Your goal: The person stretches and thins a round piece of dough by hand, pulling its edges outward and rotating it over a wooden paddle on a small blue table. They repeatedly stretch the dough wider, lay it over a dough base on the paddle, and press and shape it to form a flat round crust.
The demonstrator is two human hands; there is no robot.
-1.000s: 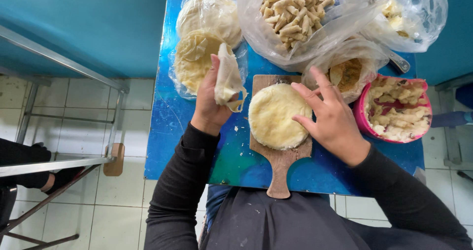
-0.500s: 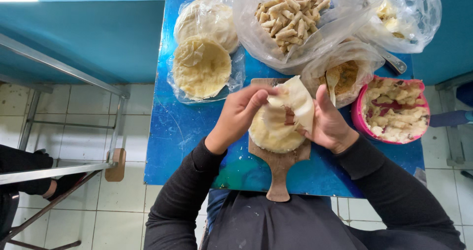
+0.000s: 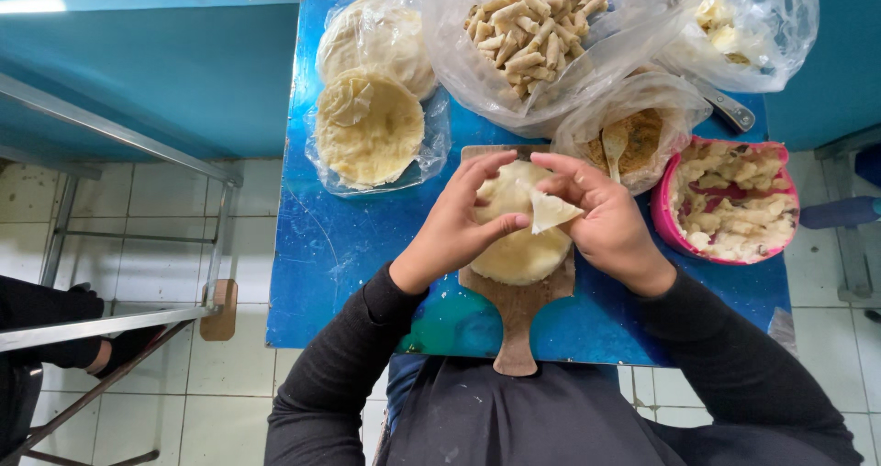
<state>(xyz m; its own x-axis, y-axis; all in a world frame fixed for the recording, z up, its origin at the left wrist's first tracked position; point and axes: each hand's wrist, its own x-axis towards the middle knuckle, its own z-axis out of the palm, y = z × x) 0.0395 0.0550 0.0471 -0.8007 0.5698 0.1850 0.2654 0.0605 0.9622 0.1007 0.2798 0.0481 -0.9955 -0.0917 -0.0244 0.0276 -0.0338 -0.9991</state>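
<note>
A round stack of thin pale wrappers [image 3: 514, 250] lies on a wooden paddle board [image 3: 516, 319] in the middle of the blue table [image 3: 340, 246]. Both my hands are over it. My left hand [image 3: 454, 232] pinches the top wrapper at its near side. My right hand [image 3: 601, 218] holds a folded, pointed piece of wrapper [image 3: 551, 211] between thumb and fingers, lifted off the stack.
A pink bowl [image 3: 665, 218] of chunky pale filling stands at the right. Clear bags hold more round wrappers [image 3: 372, 122], finished rolls [image 3: 532, 25], a brown filling with a spoon [image 3: 633, 140], and other pieces [image 3: 734, 25]. Another person's dark sleeve [image 3: 46, 324] shows at far left by a metal frame.
My left hand brought a wrapper from the left onto the board. Both hands then closed over the stack, and the top wrapper is now folded to a point.
</note>
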